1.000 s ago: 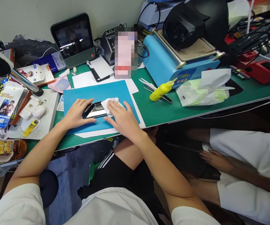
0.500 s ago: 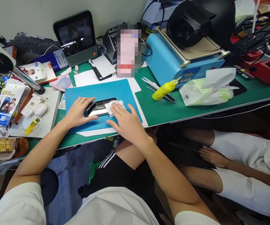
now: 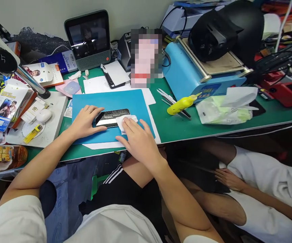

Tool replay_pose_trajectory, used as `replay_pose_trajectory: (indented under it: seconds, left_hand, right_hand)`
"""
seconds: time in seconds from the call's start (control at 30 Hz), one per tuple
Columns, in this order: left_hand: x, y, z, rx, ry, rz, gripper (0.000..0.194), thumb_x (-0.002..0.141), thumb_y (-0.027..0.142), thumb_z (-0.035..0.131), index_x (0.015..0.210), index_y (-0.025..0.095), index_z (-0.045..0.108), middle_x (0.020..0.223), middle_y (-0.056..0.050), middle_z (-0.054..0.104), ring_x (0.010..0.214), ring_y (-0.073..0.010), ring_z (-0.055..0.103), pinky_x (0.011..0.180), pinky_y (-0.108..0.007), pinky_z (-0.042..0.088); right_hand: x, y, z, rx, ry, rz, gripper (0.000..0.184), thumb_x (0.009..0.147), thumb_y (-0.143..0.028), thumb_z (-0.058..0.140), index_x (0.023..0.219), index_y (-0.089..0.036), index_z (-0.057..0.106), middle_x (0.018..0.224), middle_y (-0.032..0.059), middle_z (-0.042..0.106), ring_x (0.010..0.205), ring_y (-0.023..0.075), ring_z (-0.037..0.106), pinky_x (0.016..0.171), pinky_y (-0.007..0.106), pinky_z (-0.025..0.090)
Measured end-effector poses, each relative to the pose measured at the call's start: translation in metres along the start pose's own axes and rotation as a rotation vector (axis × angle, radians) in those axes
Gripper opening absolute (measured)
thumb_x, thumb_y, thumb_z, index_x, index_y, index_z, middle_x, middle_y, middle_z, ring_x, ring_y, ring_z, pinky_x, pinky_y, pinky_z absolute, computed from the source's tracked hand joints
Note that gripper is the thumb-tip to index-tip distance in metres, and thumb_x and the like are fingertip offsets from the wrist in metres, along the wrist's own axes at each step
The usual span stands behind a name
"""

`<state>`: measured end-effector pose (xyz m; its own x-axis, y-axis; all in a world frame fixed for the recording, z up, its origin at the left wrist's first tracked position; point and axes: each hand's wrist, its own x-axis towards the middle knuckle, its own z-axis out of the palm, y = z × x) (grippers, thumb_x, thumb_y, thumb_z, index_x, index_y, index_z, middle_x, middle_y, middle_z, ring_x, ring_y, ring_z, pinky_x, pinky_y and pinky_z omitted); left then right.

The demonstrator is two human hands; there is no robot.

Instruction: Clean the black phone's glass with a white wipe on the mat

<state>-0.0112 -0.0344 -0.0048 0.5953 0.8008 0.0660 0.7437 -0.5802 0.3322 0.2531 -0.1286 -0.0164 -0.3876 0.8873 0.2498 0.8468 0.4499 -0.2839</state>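
Wipe (image 3: 126,121) now nearer phone's (image 3: 110,118) right end

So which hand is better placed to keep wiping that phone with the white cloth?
The right hand, I'd judge: its fingers already press the white cloth onto the phone. The left hand lies flat at the phone's other end on the blue mat, seemingly steadying it.

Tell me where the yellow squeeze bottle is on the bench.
In the head view the yellow squeeze bottle lies on its side on the green bench mat, right of the blue work mat, between the tweezers and the tissue pack.
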Motion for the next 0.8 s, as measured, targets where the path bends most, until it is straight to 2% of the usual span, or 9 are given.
replay_pose_trajectory:
  seconds: [0.2, 0.3, 0.53, 0.7, 0.8]
  left_hand:
    - [0.003, 0.0, 0.005, 0.0, 0.013, 0.019, 0.091, 0.089, 0.08, 0.067, 0.156, 0.021, 0.053, 0.139, -0.018, 0.063, 0.122, -0.0383, 0.057, 0.108, -0.054, 0.046]
    - [0.004, 0.0, 0.007, -0.006, 0.016, 0.032, 0.096, 0.087, 0.085, 0.065, 0.156, 0.019, 0.053, 0.139, -0.018, 0.063, 0.12, -0.0375, 0.057, 0.107, -0.053, 0.046]
    - [0.003, 0.002, 0.004, -0.015, 0.009, 0.026, 0.101, 0.087, 0.091, 0.056, 0.156, 0.018, 0.054, 0.137, -0.019, 0.063, 0.117, -0.036, 0.058, 0.104, -0.051, 0.048]
    - [0.002, 0.001, 0.002, -0.043, 0.031, 0.024, 0.095, 0.092, 0.089, 0.05, 0.153, 0.017, 0.057, 0.13, -0.017, 0.065, 0.116, -0.0354, 0.058, 0.104, -0.051, 0.048]
    - [0.001, 0.001, 0.001, -0.058, 0.042, 0.02, 0.092, 0.093, 0.088, 0.05, 0.151, 0.018, 0.059, 0.13, -0.017, 0.065, 0.117, -0.0352, 0.058, 0.105, -0.052, 0.048]
  right_hand:
    - [0.019, 0.011, 0.004, 0.036, -0.031, -0.002, 0.055, 0.113, -0.047, 0.045, 0.153, -0.013, 0.06, 0.159, 0.0205, 0.06, 0.15, 0.0363, 0.056, 0.126, 0.064, 0.037]
    - [0.026, 0.012, 0.008, 0.047, -0.038, 0.012, 0.057, 0.113, -0.047, 0.044, 0.153, -0.009, 0.059, 0.162, 0.0207, 0.058, 0.151, 0.0357, 0.055, 0.127, 0.063, 0.037]
    - [0.012, 0.002, 0.004, 0.012, 0.006, -0.022, 0.06, 0.113, -0.051, 0.043, 0.148, -0.006, 0.061, 0.156, 0.0232, 0.063, 0.144, 0.0372, 0.06, 0.123, 0.062, 0.039]
    - [0.032, 0.011, 0.007, 0.039, -0.012, -0.002, 0.056, 0.111, -0.053, 0.045, 0.142, -0.01, 0.065, 0.147, 0.0216, 0.069, 0.135, 0.0373, 0.063, 0.122, 0.061, 0.038]
    - [0.033, 0.01, 0.01, 0.062, -0.004, 0.017, 0.053, 0.112, -0.051, 0.046, 0.142, -0.011, 0.064, 0.145, 0.0215, 0.069, 0.136, 0.0371, 0.061, 0.118, 0.057, 0.041]
